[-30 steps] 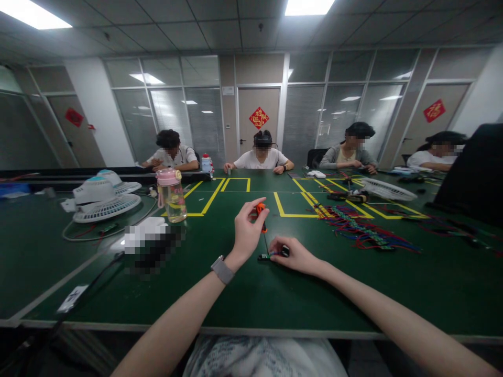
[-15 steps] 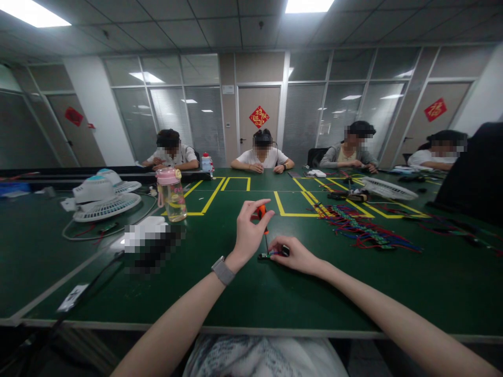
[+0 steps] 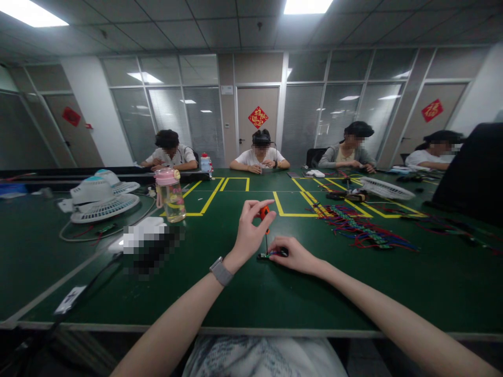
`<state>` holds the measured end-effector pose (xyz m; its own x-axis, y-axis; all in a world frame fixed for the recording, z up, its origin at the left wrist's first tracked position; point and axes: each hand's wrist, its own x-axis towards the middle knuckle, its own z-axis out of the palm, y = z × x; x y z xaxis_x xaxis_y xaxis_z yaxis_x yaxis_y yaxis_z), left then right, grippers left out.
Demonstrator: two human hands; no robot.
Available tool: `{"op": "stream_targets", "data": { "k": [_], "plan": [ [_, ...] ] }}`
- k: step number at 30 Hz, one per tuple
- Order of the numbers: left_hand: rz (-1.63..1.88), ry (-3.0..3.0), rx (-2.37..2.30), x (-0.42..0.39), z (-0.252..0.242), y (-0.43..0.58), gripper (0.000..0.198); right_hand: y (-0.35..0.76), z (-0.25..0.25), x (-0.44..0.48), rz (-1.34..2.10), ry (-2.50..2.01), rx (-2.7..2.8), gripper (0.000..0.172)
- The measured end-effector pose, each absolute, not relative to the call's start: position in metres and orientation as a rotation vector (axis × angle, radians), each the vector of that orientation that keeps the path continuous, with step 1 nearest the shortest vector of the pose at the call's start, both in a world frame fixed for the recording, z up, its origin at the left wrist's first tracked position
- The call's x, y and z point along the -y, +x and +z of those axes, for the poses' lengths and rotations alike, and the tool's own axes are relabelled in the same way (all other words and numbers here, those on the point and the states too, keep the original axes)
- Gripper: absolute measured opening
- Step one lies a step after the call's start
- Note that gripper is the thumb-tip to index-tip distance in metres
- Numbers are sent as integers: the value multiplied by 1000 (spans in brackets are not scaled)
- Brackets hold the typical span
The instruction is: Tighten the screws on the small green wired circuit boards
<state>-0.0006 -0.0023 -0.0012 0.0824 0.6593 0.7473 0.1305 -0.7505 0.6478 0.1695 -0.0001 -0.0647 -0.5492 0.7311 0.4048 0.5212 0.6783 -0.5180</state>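
My left hand [image 3: 250, 229] is closed around the orange and black handle of a screwdriver [image 3: 265, 212]. The screwdriver stands nearly upright, its thin shaft pointing down at a small green circuit board [image 3: 263, 256] on the table. Whether the tip touches a screw is too small to tell. My right hand [image 3: 293, 253] pinches the board's right end, where blue and red wires and a dark part show by the fingers. My palm and fingers hide some of the board.
On the green table [image 3: 251, 303], several wired circuit boards [image 3: 361, 225] lie in a row at right. A pink-lidded bottle [image 3: 170, 196], white fans [image 3: 94, 199] and a cable [image 3: 66, 238] are at left. Several people [image 3: 260, 154] sit across the table beyond yellow tape [image 3: 212, 197].
The screwdriver's handle has turned or tilted slightly in my left hand, and the fingers have shifted a little. My right hand stays at the board. The view has moved slightly.
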Motion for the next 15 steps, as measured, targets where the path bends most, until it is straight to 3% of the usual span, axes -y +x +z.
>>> {"op": "stream_targets", "data": {
  "k": [5, 12, 15],
  "plan": [
    [1573, 1784, -608, 1, -3, 2, 38, 171, -65, -1, 475, -935, 2298, 12],
    [1739, 1920, -807, 0, -2, -2, 25, 170, -63, 1, 517, -928, 2302, 15],
    [1669, 1866, -728, 0, -2, -1, 32, 170, -62, 1, 520, -929, 2303, 16]
  ]
}}
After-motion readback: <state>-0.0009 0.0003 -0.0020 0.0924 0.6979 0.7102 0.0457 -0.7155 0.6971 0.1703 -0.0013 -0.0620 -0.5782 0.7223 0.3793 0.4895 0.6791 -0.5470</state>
